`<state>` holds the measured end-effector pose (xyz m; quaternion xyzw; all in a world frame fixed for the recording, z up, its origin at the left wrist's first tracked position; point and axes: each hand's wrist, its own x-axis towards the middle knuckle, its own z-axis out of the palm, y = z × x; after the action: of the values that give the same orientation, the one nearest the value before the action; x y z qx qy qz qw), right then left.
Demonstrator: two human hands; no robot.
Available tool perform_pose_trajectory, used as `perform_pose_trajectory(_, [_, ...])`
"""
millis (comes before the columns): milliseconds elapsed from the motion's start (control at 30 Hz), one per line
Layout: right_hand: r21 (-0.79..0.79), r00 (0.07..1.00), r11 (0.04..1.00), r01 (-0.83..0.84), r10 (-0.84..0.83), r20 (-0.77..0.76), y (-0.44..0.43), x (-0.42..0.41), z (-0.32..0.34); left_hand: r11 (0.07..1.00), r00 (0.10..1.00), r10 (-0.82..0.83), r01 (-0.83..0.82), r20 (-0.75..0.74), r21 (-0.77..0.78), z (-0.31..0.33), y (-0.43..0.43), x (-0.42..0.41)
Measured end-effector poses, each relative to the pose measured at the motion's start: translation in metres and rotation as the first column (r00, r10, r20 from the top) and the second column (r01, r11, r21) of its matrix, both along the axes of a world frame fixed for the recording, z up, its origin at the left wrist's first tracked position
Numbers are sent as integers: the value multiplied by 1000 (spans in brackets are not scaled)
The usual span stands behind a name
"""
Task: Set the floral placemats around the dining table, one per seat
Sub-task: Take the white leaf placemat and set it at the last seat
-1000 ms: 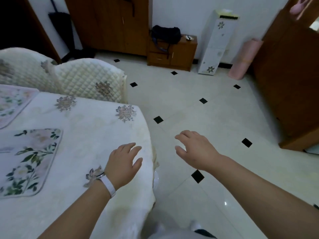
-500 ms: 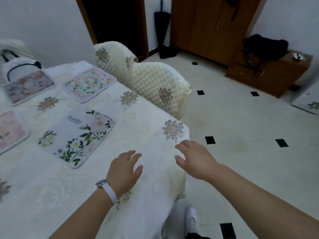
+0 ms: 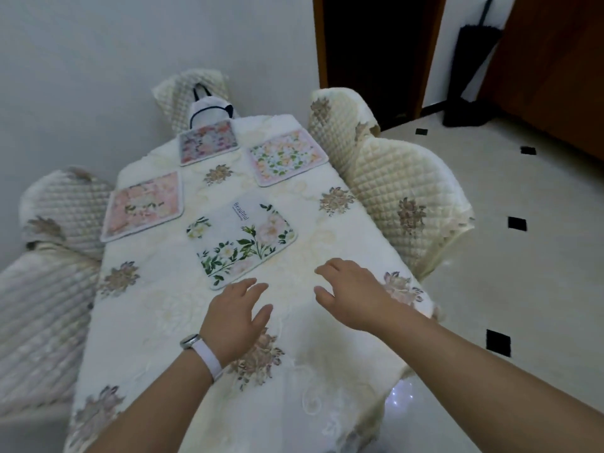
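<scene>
Several floral placemats lie on the cream tablecloth of the dining table (image 3: 163,308). Nearest me is a white mat with green leaves and pink roses (image 3: 242,240). A pink mat (image 3: 143,206) lies at the left side, a multicoloured mat (image 3: 287,156) at the right side, and a darker pink mat (image 3: 207,142) at the far end. My left hand (image 3: 233,318), with a white wristband, hovers open just below the nearest mat's corner. My right hand (image 3: 353,294) hovers open over the tablecloth to its right. Neither hand holds anything.
Quilted cream chairs stand on the right (image 3: 402,204), the left (image 3: 62,210) and the far end (image 3: 186,93). A white bag with dark straps (image 3: 210,109) sits at the far end. A dark doorway (image 3: 376,53) and a folded umbrella (image 3: 470,60) are behind; tiled floor (image 3: 523,256) lies to the right.
My view has swung left from the floor and cabinets to the whole table. Both hands stay open and empty, now over the near end of the table by the white leafy mat.
</scene>
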<state>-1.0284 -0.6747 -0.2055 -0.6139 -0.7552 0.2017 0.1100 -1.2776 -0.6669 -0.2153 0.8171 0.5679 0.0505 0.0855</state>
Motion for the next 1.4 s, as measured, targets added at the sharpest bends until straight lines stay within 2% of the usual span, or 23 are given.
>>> perform_pose_trajectory(100, [-21,997,997,-76,76,22,29,-18,-6,997,996,83,-83,-9,3,-4,6,-26])
perform_pose_trajectory(267, [-104,995,992,-72,79,64,58,-36,-25,984,984,177,-177,27,-17,-21,21,-67])
perform_pose_trajectory(400, [-162,989,986,-49,70,127,81,-42,-32,961,957,267,-255,117,-108,-37,50,-81])
perform_pose_trajectory(467, [-189,992,982,-15,39,120,94,-43,-36,931,918,342,-301,201,-208,-45,70,-84])
perform_pose_trajectory(567, [-236,996,971,30,-10,86,111,-47,-42,852,810,494,-378,315,-363,-58,97,-86])
perform_pose_trajectory(633, [-281,997,959,49,-32,66,121,-50,-47,789,732,593,-445,335,-424,-64,110,-89])
perform_pose_trajectory(767, [-346,998,937,58,-58,10,154,-59,-61,622,516,779,-566,356,-541,-83,134,-101])
perform_pose_trajectory(867, [-383,995,921,73,-94,-37,185,-67,-75,519,395,854,-608,339,-600,-94,147,-104])
perform_pose_trajectory(1033, [-444,960,882,162,-246,-138,235,-73,-100,315,48,929,-622,367,-717,-110,163,-107])
perform_pose_trajectory(1100, [-477,927,854,208,-328,-183,252,-70,-111,264,-43,929,-618,367,-740,-120,169,-111])
perform_pose_trajectory(1167, [-504,903,832,234,-378,-205,266,-68,-120,237,-101,921,-622,376,-746,-126,175,-110])
perform_pose_trajectory(1233, [-511,886,824,245,-404,-227,278,-67,-127,228,-123,914,-632,386,-741,-128,182,-107])
perform_pose_trajectory(1400, [-540,838,798,268,-470,-278,301,-69,-138,220,-97,920,-673,379,-706,-141,194,-108])
